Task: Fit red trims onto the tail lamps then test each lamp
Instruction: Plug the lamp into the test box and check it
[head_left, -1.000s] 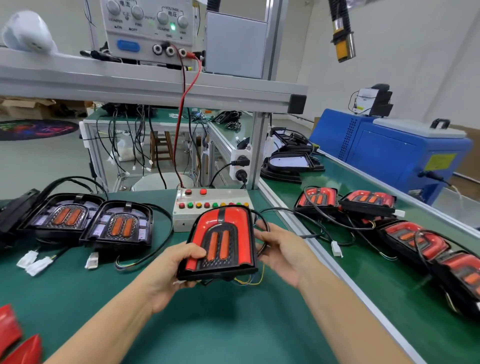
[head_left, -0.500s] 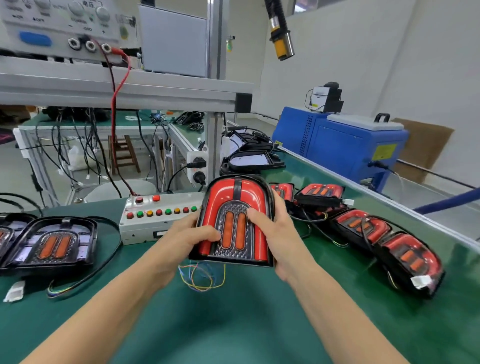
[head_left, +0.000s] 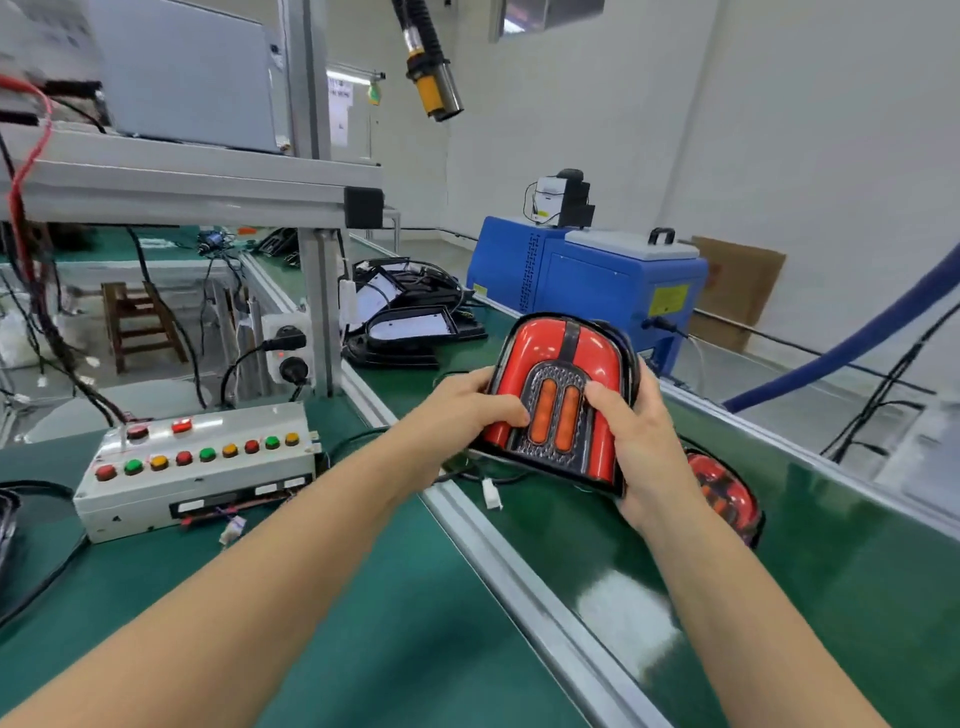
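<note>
A black tail lamp (head_left: 558, 364) with a red arch-shaped trim and two orange bars is held above the green conveyor belt (head_left: 779, 597). My left hand (head_left: 462, 415) grips its left edge, thumb on the face. My right hand (head_left: 634, 441) grips its right edge, thumb near the orange bars. The lamp's cable and white connector (head_left: 491, 493) hang beneath it. Another red-trimmed tail lamp (head_left: 724, 493) lies on the belt behind my right wrist, partly hidden.
A grey test box (head_left: 197, 467) with coloured buttons sits on the green bench at left. An aluminium rail (head_left: 519, 587) divides bench and belt. Black lamp housings (head_left: 410, 327) pile at the belt's far end, a blue machine (head_left: 582, 280) stands beyond, and a yellow nozzle (head_left: 434, 88) hangs overhead.
Both hands have carried the tail lamp rightward, from in front of the test box to above the conveyor belt. My view has turned right, and the untrimmed lamps at left have left the frame.
</note>
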